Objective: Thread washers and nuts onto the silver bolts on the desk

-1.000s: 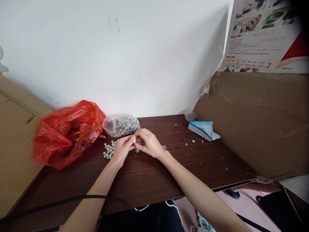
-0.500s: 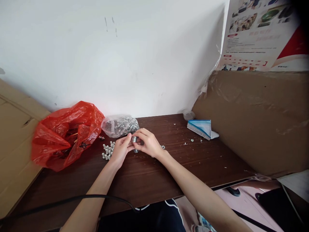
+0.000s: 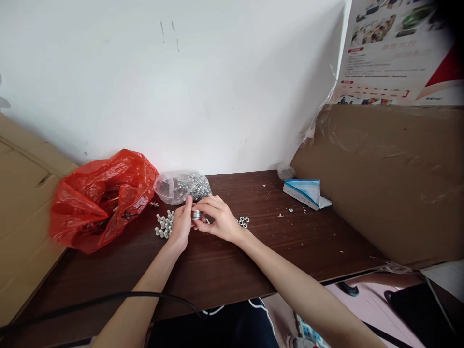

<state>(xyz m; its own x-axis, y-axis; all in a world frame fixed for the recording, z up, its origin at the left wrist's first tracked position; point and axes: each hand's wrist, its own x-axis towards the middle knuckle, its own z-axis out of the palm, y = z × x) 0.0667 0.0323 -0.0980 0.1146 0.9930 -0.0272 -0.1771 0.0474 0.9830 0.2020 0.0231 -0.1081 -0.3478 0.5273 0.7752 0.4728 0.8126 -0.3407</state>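
A short stack of shiny metal rings, like washers (image 3: 196, 215), is held between my two hands above the table. My left hand (image 3: 181, 224) is closed on its left side, thumb pointing up. From the right, the fingers of my right hand (image 3: 219, 220) pinch the same stack; some fingertips are hidden behind it. Just left of my left hand stands a cluster of small whitish stud-like pieces (image 3: 164, 224), partly covered by the hand. Several loose metal rings (image 3: 243, 222) lie on the table beside my right wrist.
Behind my hands lies a clear plastic bag (image 3: 184, 187) of small metal parts. A red plastic bag (image 3: 101, 198) sits at left. On the right are a blue-and-white packet (image 3: 302, 193) and small scraps. Cardboard (image 3: 384, 183) borders the table (image 3: 286, 246); a black cable (image 3: 108, 296) crosses in front.
Both hands have moved slightly left and nearer with the ring stack. More loose rings show beside my right wrist. The ring seen under my hands before is out of sight. The view has shifted a little.
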